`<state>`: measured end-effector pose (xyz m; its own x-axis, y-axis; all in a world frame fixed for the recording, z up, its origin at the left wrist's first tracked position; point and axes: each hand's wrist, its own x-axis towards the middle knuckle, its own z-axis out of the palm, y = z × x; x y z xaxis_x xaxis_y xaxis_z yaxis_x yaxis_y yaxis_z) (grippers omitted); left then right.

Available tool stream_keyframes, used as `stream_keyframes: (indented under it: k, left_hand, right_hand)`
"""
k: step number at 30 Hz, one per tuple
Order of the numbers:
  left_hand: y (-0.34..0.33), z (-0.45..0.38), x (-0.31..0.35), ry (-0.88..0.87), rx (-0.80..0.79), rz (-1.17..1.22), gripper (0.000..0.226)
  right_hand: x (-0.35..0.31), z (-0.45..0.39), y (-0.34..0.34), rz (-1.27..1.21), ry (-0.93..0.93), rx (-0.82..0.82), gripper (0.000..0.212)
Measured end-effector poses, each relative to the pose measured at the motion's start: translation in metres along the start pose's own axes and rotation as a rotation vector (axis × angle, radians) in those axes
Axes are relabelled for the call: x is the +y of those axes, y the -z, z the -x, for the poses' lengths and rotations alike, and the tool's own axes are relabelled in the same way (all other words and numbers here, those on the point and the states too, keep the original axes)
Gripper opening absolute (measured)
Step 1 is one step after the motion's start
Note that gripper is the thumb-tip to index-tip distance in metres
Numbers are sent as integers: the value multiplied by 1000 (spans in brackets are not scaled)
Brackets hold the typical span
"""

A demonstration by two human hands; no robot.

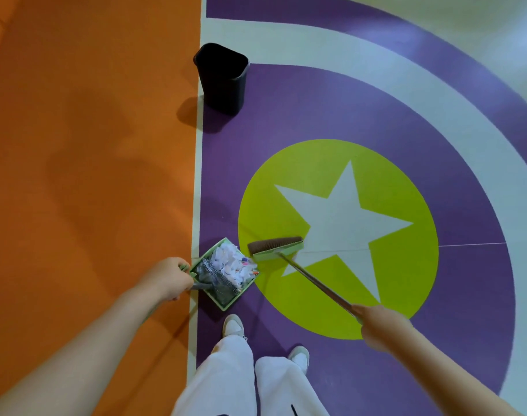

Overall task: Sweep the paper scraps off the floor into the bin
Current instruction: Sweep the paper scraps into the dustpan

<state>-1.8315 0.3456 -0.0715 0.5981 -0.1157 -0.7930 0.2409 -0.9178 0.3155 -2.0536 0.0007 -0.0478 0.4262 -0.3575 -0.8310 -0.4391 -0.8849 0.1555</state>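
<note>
The paper scraps (233, 262) lie heaped inside the green dustpan (224, 273), which the left hand (169, 279) holds by its handle, fingers wrapped closed around the grip at the pan's near-left end. The right hand (379, 327) is clamped on the long broom handle (316, 285), whose shaft runs up and to the left from the fist to the broom head (275, 247); the bristles sit just beside the pan's open far-right edge, on the green circle of the floor (331, 121). No loose scraps show on the floor around the pan, so the sweeping part looks done and the emptying is what remains. What matters for that is the bin (221, 78): it stands upright well apart from the pan, almost straight ahead of it along the pale line between the orange and purple flooring (its open mouth faces up, tilted slightly toward the camera). The left hand, carrying the load, is the nearer one to that line, so the pan probably needs carrying forward and then tipping over the rim.
</note>
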Motion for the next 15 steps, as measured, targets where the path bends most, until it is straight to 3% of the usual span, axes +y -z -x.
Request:
stream_keyframes:
  k: [3, 7, 15]
  left_hand:
    - [1, 0, -1, -4, -5, -23, 28]
    - [2, -2, -4, 1, -15, -45, 31]
    - [2, 2, -3, -39, 13, -56, 22]
  right_hand:
    - [21, 21, 8, -173, -7, -1, 45]
    - [34, 40, 13, -475, 15, 21, 41]
    - [-27, -15, 50, -375, 92, 135, 42]
